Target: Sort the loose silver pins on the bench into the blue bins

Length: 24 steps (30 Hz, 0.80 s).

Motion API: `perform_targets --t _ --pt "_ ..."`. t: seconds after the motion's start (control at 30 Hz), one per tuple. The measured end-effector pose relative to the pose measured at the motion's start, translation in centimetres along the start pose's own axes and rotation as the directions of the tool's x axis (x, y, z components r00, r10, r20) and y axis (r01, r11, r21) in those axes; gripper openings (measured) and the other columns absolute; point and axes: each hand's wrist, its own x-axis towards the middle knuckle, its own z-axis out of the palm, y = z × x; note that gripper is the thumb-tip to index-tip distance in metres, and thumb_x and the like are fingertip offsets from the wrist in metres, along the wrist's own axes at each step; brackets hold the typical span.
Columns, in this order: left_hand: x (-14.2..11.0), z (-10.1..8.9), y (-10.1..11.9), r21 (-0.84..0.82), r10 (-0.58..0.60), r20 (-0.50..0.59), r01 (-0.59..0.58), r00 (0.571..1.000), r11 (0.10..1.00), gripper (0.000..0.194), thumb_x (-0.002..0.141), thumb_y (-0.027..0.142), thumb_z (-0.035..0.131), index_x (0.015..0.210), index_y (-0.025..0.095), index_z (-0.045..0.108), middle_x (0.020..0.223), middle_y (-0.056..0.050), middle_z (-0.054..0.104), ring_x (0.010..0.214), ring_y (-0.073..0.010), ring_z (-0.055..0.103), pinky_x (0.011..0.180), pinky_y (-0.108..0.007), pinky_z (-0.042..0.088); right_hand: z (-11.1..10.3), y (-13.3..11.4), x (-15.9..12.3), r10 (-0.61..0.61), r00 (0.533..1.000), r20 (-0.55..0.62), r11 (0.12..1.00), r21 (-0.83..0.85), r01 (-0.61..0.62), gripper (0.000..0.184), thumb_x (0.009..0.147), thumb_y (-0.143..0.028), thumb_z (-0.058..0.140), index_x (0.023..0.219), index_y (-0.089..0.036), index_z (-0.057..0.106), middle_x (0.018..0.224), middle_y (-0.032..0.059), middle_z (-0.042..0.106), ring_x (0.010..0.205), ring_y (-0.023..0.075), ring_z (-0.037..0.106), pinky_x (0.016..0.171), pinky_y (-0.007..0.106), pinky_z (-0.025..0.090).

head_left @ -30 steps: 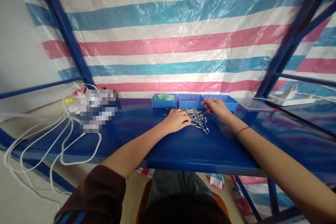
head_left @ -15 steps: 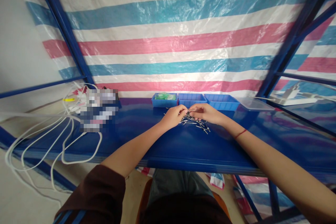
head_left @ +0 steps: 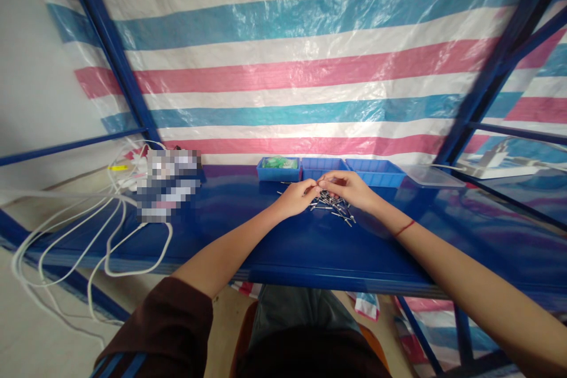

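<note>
Pin pile [head_left: 339, 208] on table [head_left: 301, 251], before row of bins [head_left: 322, 166]; cables [head_left: 133, 275] far left, power strip [head_left: 509, 171] far right.

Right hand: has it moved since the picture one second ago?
Yes: the right hand has shifted leftward relative to the rightmost blue bin, and is now close to the left hand.

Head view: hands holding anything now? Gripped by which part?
Cannot tell: the left hand and right hand are close together over the loose metal pins, and anything pinched there is too small to make out.
</note>
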Motion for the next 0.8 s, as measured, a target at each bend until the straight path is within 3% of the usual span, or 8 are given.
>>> perform_targets --t 0.1,0.33,0.6,0.8 --pt "0.13 0.22 -0.33 -0.020 0.033 -0.006 -0.033 0.999 0.999 0.029 0.086 0.038 0.043 0.091 0.015 0.059 0.082 -0.001 0.064 0.073 -0.0128 0.057 0.070 -0.023 0.042 0.16 -0.44 -0.02 -0.003 0.998 -0.055 1.000 -0.013 0.002 0.035 0.065 -0.049 0.066 0.073 -0.015 0.065 0.073 0.0044 0.065 0.056 0.0110 0.052 0.053 0.026 0.043" --pt "0.17 0.22 -0.33 -0.001 0.025 -0.014 -0.025 1.000 1.000 0.030 0.086 0.037 0.042 0.089 0.015 0.061 0.080 -0.002 0.063 0.071 -0.0131 0.056 0.070 -0.024 0.042 0.06 -0.13 0.00 0.039 0.996 -0.082 0.999 -0.012 -0.040 0.035 0.068 -0.048 0.064 0.079 -0.016 0.066 0.065 0.0030 0.063 0.053 0.0110 0.051 0.051 0.026 0.042" --pt "0.14 0.06 0.16 -0.014 0.004 -0.060 -0.005 0.998 1.000 0.025 0.085 0.035 0.046 0.090 0.015 0.060 0.082 -0.001 0.064 0.075 -0.0133 0.057 0.072 -0.025 0.044 0.47 -0.43 -0.07 -0.089 0.985 -0.150 0.985 -0.157 0.065 0.034 0.068 -0.049 0.064 0.076 -0.016 0.066 0.067 0.0040 0.064 0.054 0.0120 0.049 0.051 0.026 0.040" --pt "0.50 0.09 -0.43 -0.076 -0.006 -0.198 -0.010 0.980 0.997 0.021 0.081 0.035 0.052 0.089 0.016 0.058 0.088 -0.003 0.063 0.076 -0.0127 0.058 0.073 -0.026 0.046 0.28 -0.21 -0.05 -0.164 0.972 -0.167 0.968 -0.219 0.126 0.032 0.072 -0.046 0.061 0.082 -0.017 0.068 0.077 0.0064 0.067 0.060 0.0137 0.053 0.056 0.027 0.042"
